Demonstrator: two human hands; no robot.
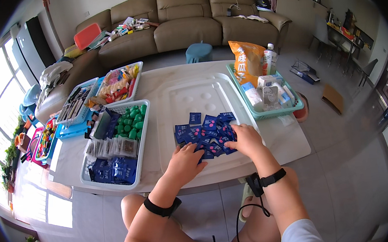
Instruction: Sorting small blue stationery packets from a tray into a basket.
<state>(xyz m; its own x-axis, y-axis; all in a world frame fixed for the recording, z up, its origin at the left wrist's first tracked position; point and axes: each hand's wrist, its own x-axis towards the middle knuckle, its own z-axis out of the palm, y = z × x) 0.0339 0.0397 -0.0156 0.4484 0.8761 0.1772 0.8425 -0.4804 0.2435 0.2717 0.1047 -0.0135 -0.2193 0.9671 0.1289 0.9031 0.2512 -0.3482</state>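
Note:
A heap of small dark blue sachets with pink dots (212,128) lies spread over a white plastic box lid (171,98) on the table. My left hand (186,162) rests palm down at the heap's lower left edge, its fingers apart and touching sachets. At the right edge is my right hand (247,138), thumb and fingers spread around some sachets; nothing is plainly gripped. A white basket (143,143) to the left holds green plastic capsules (133,123), clear flat packets (112,148) and more blue sachets (113,170).
A teal basket (274,114) at right holds an orange snack bag (248,61), a bottle (270,61) and small packs. Behind the white basket stand a snack basket (136,88) and a basket of pens (76,104). A blue stool (199,53) stands before the brown sofa (185,34).

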